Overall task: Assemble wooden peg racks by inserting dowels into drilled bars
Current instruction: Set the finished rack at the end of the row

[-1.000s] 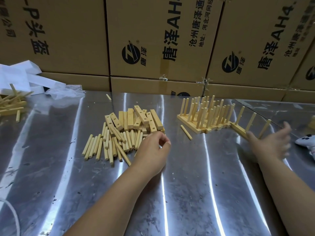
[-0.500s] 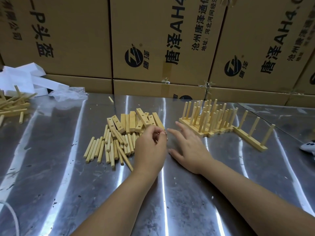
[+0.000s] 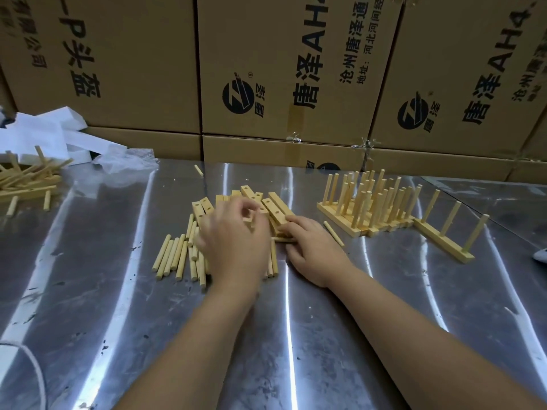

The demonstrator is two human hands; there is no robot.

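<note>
A heap of short pale wooden drilled bars (image 3: 276, 207) lies mid-table on shiny steel (image 3: 118, 291), with loose round wooden dowels (image 3: 173, 255) beside it. The left hand (image 3: 233, 244) curls over the heap, blurred; I cannot tell if it holds anything. The right hand (image 3: 313, 253) lies flat, its straight fingers touching the bars.
</note>
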